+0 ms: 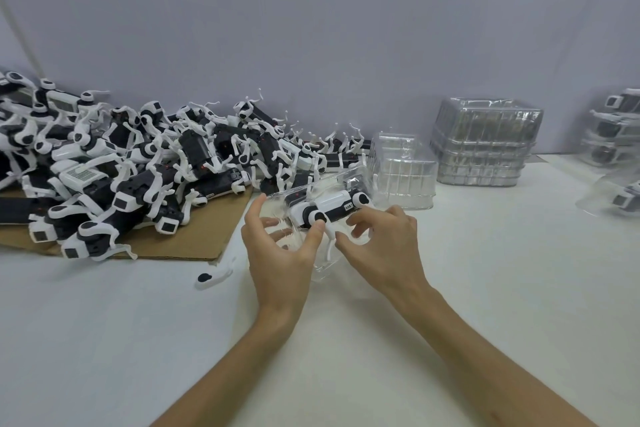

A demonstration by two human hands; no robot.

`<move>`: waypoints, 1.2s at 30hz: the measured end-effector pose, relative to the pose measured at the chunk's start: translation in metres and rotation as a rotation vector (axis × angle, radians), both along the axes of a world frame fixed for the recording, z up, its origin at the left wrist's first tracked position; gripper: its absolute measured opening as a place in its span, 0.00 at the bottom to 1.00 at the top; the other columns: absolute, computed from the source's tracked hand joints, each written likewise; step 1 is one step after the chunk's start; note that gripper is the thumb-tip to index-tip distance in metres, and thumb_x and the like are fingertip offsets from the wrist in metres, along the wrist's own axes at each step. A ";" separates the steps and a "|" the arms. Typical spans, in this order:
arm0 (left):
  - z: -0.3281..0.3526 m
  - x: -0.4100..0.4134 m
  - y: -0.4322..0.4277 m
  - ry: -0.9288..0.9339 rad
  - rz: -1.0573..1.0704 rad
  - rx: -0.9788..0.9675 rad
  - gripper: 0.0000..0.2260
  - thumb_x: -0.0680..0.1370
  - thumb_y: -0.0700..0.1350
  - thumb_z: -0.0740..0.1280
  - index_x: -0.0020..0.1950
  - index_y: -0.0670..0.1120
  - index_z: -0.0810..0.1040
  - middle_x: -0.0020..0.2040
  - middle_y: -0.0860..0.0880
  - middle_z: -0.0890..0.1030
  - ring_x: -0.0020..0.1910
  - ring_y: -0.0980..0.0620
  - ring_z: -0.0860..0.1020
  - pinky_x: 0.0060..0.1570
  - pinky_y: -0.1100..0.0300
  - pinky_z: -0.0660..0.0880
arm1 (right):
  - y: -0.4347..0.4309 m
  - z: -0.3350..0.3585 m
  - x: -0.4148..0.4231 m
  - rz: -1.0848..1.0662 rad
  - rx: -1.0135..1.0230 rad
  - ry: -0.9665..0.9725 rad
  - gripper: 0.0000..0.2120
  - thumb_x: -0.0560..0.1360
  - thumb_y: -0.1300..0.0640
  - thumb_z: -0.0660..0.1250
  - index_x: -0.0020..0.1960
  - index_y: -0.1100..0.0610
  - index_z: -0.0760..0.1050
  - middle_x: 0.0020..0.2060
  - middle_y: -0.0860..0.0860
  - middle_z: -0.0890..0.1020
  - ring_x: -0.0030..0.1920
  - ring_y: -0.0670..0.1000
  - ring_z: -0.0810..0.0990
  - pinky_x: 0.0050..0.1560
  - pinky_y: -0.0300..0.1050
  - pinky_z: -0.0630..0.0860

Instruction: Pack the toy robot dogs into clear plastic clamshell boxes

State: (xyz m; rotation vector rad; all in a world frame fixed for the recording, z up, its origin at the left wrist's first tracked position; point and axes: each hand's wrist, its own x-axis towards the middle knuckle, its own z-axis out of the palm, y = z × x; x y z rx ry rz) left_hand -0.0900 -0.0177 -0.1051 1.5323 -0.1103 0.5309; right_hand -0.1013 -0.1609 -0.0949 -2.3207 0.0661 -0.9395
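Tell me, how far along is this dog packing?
Early, it seems. Done: a few packed boxes stacked at far right. In hand: the left hand and right hand are fitting one toy dog into a clear clamshell box. Left: a big pile of loose dogs, with empty boxes waiting.

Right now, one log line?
phase: seating toy dog | left hand: holds clamshell | right hand: pinches its leg

small dark label (pixel 348 207) on toy robot dog (pixel 334 204), too small to read, no legible text
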 end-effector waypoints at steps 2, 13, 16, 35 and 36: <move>0.001 0.000 0.000 0.013 -0.012 -0.012 0.36 0.71 0.49 0.79 0.74 0.57 0.64 0.61 0.51 0.73 0.53 0.62 0.78 0.42 0.74 0.73 | -0.001 0.000 0.000 0.013 0.027 0.008 0.08 0.68 0.48 0.77 0.45 0.48 0.83 0.33 0.41 0.80 0.44 0.41 0.69 0.53 0.40 0.58; 0.007 0.019 0.018 0.372 -0.249 -0.085 0.30 0.73 0.53 0.76 0.71 0.59 0.65 0.64 0.47 0.76 0.61 0.49 0.78 0.48 0.62 0.75 | -0.024 0.020 0.005 0.057 0.271 -0.126 0.13 0.74 0.59 0.71 0.57 0.48 0.81 0.52 0.42 0.77 0.52 0.43 0.77 0.51 0.27 0.67; 0.007 0.023 0.022 0.377 -0.230 0.015 0.35 0.76 0.55 0.72 0.80 0.55 0.59 0.77 0.51 0.65 0.76 0.51 0.64 0.72 0.52 0.64 | -0.037 0.019 0.009 0.113 0.327 0.142 0.21 0.77 0.52 0.70 0.70 0.46 0.73 0.62 0.41 0.73 0.60 0.45 0.75 0.61 0.40 0.71; 0.019 0.012 0.034 -0.290 -0.274 1.041 0.19 0.70 0.70 0.65 0.47 0.59 0.84 0.47 0.58 0.73 0.49 0.60 0.73 0.64 0.57 0.60 | -0.051 0.015 0.011 0.039 0.343 0.320 0.07 0.80 0.53 0.65 0.56 0.48 0.79 0.47 0.46 0.80 0.45 0.45 0.79 0.44 0.43 0.76; 0.017 0.013 0.035 -0.296 -0.298 1.083 0.18 0.69 0.70 0.69 0.48 0.59 0.83 0.48 0.58 0.72 0.50 0.60 0.72 0.67 0.57 0.59 | -0.051 0.014 0.011 0.051 0.349 0.329 0.08 0.80 0.52 0.64 0.58 0.48 0.79 0.47 0.45 0.80 0.46 0.45 0.79 0.47 0.45 0.78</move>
